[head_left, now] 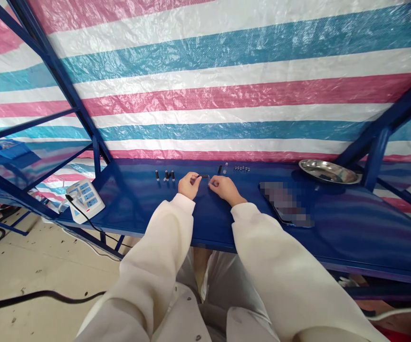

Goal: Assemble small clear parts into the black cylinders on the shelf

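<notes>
My left hand and my right hand rest close together on the blue metal shelf, both in cream sleeves. Between their pinched fingertips is a small dark rod-like part; each hand grips one end of it. Three short dark cylinders stand just left of my left hand. Two more small parts and a cluster of tiny metal pieces lie behind my right hand.
A dark flat device lies right of my hands, with a round steel dish beyond it. A white power strip with a black cable sits at the shelf's left end. Blue frame posts rise on both sides; a striped tarp hangs behind.
</notes>
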Demonstrator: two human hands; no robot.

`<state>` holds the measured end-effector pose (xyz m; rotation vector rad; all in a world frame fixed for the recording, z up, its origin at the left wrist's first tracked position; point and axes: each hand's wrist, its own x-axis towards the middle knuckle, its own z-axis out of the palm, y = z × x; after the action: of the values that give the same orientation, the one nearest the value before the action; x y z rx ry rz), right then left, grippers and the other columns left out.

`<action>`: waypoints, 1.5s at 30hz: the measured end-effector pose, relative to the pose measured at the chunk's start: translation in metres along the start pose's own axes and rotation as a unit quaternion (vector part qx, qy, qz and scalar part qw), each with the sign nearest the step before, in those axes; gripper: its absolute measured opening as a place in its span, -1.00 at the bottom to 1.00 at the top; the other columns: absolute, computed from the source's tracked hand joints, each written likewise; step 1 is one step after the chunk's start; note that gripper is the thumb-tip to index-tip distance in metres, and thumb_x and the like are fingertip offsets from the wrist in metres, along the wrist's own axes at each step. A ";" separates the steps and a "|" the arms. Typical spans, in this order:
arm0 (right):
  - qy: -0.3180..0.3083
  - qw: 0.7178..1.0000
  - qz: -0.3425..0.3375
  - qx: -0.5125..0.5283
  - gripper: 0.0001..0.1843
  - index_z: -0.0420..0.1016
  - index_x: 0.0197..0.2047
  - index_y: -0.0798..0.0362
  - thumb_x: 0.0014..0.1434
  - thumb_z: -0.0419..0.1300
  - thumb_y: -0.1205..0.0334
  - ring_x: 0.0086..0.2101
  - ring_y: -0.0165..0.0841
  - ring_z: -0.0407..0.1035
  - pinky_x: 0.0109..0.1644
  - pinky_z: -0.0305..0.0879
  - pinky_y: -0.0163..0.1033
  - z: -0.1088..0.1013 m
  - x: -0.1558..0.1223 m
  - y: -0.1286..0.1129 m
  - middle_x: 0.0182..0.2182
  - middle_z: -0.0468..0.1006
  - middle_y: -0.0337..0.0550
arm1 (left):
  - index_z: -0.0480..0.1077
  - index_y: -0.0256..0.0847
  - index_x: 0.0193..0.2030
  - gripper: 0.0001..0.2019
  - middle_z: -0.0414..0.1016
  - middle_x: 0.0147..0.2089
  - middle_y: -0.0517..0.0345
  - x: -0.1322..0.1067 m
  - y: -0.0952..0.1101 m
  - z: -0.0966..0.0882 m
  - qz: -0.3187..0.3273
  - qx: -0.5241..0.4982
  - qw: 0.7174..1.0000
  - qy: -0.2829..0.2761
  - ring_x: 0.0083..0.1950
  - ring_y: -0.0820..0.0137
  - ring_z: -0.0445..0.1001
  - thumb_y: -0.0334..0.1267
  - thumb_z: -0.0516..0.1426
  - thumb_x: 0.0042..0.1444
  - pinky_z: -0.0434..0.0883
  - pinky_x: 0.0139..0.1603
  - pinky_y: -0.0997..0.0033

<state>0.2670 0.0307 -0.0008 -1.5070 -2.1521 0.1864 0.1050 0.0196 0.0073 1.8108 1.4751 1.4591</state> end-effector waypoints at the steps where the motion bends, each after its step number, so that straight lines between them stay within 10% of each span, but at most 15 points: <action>1: -0.003 1.000 0.000 -0.008 -0.88 0.44 -0.38 0.07 0.08 0.10 0.24 -0.48 -0.41 0.28 -0.36 0.04 -0.33 -0.001 -0.001 -0.001 -0.50 0.46 -0.21 | 0.40 -0.22 -0.35 -0.91 0.45 -0.44 0.19 0.000 -0.001 0.000 -0.003 -0.001 1.000 0.002 -0.44 0.51 0.39 -0.27 0.15 0.01 0.37 -0.31 0.49; 21: -0.003 0.996 -0.007 -0.092 -0.88 0.37 -0.39 0.08 0.11 0.03 0.30 -0.39 -0.36 0.33 -0.30 -0.04 -0.29 -0.004 -0.004 -0.007 -0.47 0.48 -0.16 | 0.41 -0.27 -0.37 -0.89 0.48 -0.45 0.15 0.001 -0.002 0.002 -0.020 -0.068 0.997 0.016 -0.41 0.49 0.43 -0.27 0.17 -0.01 0.38 -0.31 0.48; 45: -0.005 0.991 -0.062 -0.116 -0.88 0.37 -0.35 0.10 0.10 0.01 0.34 -0.35 -0.29 0.35 -0.24 -0.03 -0.24 -0.001 -0.004 -0.008 -0.44 0.51 -0.07 | 0.45 -0.20 -0.30 -0.85 0.50 -0.39 0.19 -0.003 -0.014 0.004 0.051 0.068 0.988 -0.129 -0.50 0.54 0.33 -0.23 0.15 -0.01 0.35 -0.37 0.51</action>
<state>0.2616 0.0234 0.0022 -1.4908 -2.3316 -0.1046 0.1023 0.0230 -0.0066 2.0945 1.3987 1.1376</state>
